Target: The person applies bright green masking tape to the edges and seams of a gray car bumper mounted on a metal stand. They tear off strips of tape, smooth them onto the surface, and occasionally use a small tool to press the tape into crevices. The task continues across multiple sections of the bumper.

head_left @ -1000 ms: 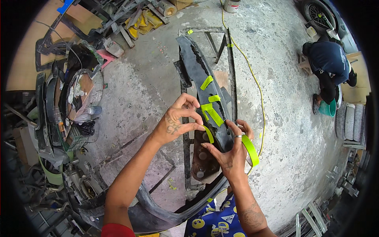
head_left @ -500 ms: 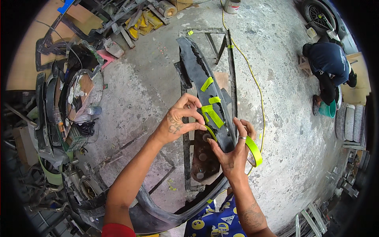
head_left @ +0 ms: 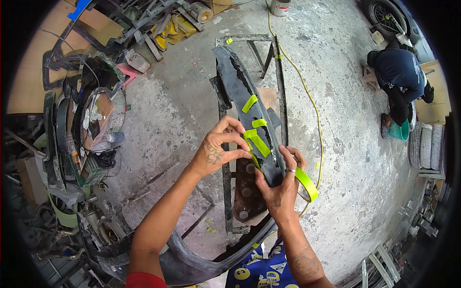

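A long dark car body panel (head_left: 234, 77), ragged along one edge, lies over a metal frame stand. Several strips of bright yellow-green tape (head_left: 260, 143) are stuck across it. My left hand (head_left: 214, 149) is closed in a pinch at the panel's left edge, on a narrow tape strip (head_left: 255, 161) that runs toward my right thumb. At the near end, my right hand (head_left: 282, 191) straddles the panel, thumb on the left side and fingers curled on the right. A roll of yellow-green tape (head_left: 308, 186) hangs at those fingers; how they hold it is partly hidden.
Below the panel sits a brown board (head_left: 244, 204) on the frame stand (head_left: 283, 101). A curved dark bumper (head_left: 206, 264) lies close to me. A yellow cable (head_left: 317, 125) crosses the floor. At right, a person (head_left: 398, 72) crouches by a green bucket (head_left: 398, 130). Scrap parts crowd the left.
The tape roll has tilted and swung slightly left at my right hand. The narrow strip between my hands now shows more edge-on. Both hands stay at nearly the same places on the panel.
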A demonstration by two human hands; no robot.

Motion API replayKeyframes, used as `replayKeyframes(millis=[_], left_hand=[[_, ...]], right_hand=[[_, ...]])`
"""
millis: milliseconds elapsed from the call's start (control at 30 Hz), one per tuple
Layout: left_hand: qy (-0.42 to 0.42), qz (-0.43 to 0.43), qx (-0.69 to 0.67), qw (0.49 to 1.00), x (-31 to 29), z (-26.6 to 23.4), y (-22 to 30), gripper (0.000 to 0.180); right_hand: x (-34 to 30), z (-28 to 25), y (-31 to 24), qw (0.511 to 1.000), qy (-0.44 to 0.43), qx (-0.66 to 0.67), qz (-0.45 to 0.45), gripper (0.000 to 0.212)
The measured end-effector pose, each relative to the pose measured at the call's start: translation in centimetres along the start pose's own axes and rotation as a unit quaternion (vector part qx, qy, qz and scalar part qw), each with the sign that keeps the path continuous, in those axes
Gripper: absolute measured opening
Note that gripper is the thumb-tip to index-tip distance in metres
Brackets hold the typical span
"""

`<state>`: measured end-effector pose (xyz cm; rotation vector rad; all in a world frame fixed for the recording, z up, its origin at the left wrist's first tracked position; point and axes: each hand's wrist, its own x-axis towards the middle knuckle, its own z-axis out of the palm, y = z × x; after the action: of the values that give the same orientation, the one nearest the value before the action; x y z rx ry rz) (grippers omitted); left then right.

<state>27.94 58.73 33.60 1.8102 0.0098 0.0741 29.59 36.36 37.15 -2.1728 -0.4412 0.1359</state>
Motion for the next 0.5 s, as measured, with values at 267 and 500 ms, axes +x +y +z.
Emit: replayKeyframes(millis=[267, 500], left_hand=[[0.016, 0.004, 0.018, 1.0, -0.2, 0.2, 0.1, 0.025], [0.088, -0.053, 0.011, 0.995, 0.8, -0.5, -0.1, 0.039]], right_hand=[[-0.6, 0.3, 0.0, 0.999, 0.005, 0.027, 0.021, 0.082], [-0.5, 0.3, -0.2, 0.999, 0.005, 0.033, 0.027, 0.082]])
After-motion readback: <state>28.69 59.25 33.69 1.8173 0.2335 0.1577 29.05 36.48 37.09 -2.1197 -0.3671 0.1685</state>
